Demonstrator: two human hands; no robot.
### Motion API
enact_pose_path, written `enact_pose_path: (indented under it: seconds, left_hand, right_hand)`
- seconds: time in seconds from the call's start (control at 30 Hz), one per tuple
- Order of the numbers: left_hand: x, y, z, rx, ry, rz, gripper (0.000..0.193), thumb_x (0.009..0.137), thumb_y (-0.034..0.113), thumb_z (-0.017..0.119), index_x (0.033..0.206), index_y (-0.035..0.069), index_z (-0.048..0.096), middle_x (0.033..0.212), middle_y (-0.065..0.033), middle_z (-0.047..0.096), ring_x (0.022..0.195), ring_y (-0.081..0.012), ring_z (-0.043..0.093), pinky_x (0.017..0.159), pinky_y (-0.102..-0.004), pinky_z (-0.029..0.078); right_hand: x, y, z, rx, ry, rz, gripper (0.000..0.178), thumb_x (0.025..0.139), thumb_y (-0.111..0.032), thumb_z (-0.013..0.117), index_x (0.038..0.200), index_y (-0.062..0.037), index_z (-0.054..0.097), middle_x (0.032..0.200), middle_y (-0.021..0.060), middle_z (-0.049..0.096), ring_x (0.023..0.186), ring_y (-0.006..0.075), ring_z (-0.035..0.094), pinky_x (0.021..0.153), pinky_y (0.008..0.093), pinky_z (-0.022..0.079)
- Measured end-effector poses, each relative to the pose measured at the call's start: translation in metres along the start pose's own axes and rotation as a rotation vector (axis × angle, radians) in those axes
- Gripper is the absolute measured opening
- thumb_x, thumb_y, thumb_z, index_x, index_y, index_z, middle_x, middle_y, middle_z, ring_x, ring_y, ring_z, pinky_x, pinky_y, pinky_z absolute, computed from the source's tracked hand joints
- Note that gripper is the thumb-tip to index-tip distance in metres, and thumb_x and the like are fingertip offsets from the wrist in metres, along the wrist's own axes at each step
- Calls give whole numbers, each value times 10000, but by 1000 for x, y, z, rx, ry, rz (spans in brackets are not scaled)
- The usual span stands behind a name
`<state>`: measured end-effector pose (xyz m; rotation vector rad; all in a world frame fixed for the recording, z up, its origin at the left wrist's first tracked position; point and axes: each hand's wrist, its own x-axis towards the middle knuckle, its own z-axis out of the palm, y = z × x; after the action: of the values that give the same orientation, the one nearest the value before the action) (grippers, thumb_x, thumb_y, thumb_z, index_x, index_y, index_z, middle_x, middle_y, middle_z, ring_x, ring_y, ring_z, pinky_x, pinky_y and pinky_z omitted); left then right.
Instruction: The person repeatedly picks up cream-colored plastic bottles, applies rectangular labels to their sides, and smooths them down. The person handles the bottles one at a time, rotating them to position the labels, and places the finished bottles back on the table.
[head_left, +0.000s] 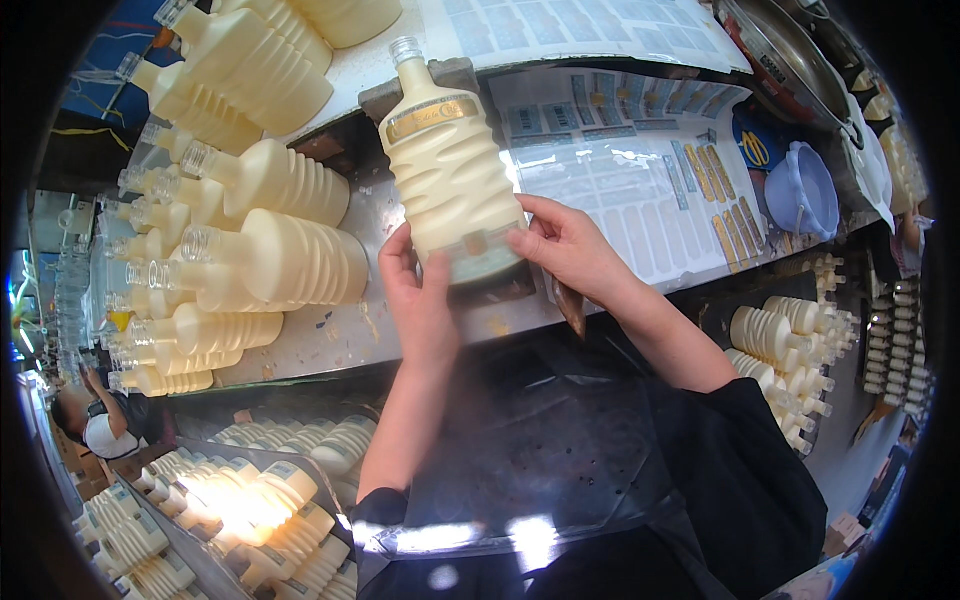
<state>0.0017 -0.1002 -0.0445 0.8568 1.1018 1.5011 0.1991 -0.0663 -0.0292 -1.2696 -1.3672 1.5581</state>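
Observation:
A cream-coloured glass bottle with wavy ridged sides and a clear threaded neck lies between my two hands, its neck pointing away from me. It has a gold band label near its shoulder and a greyish, translucent label across its lower part. My left hand grips its lower left edge, with the thumb on the front. My right hand grips the lower right edge, the thumb pressing by the lower label. Below the right hand, a brown pointed object lies at the bench edge; its kind is unclear.
Several cream bottles lie on the metal bench at left. Wet sheets of gold and grey labels spread at right, beside a pale blue bucket. Crates of bottles stand lower left. A person is at far left.

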Motion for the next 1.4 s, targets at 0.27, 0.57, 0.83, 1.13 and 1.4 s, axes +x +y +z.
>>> enact_pose_path:
  seconds: [0.27, 0.57, 0.83, 1.13, 1.4]
  left_hand:
    - [1, 2, -2, -64, -12, -22, 511, 1012, 106, 621, 1452, 5, 383, 1422, -144, 491, 1315, -211, 481, 1134, -364, 382]
    - [-1, 1, -2, -2, -20, -13, 539, 1014, 149, 661, 1467, 14, 401, 1465, -139, 491, 1361, -225, 469, 1178, -374, 341]
    - [-1, 1, -2, -2, -25, -7, 550, 1009, 170, 674, 1463, 15, 404, 1452, -138, 497, 1345, -222, 477, 1170, -372, 349]
    - [-1, 3, 0, 12, -17, -11, 547, 998, 124, 660, 1455, 12, 380, 1426, -148, 484, 1316, -217, 479, 1130, -369, 383]
    - [-2, 5, 2, 16, -20, -4, 547, 1000, 149, 660, 1452, 11, 384, 1415, -146, 483, 1312, -217, 475, 1128, -371, 382]
  right_hand:
    - [-6, -17, -3, 70, -8, 73, 527, 1023, -281, 671, 1466, -23, 550, 880, -55, 622, 729, 9, 474, 656, 201, 428]
    - [-5, -12, 2, -60, 18, 18, 539, 1010, -265, 682, 1468, -17, 547, 860, -52, 596, 759, 23, 483, 696, 214, 446]
    - [-5, -11, 2, -69, 23, 35, 538, 1002, -259, 690, 1459, -10, 551, 865, -42, 606, 765, 27, 496, 702, 217, 453]
    - [-3, -3, 2, -33, 53, 16, 536, 952, -289, 722, 1422, -62, 603, 804, 22, 644, 727, 95, 593, 673, 276, 508]
    - [-3, -5, 3, -45, 59, 22, 523, 947, -296, 725, 1400, -55, 619, 804, 24, 647, 737, 96, 592, 688, 277, 505]
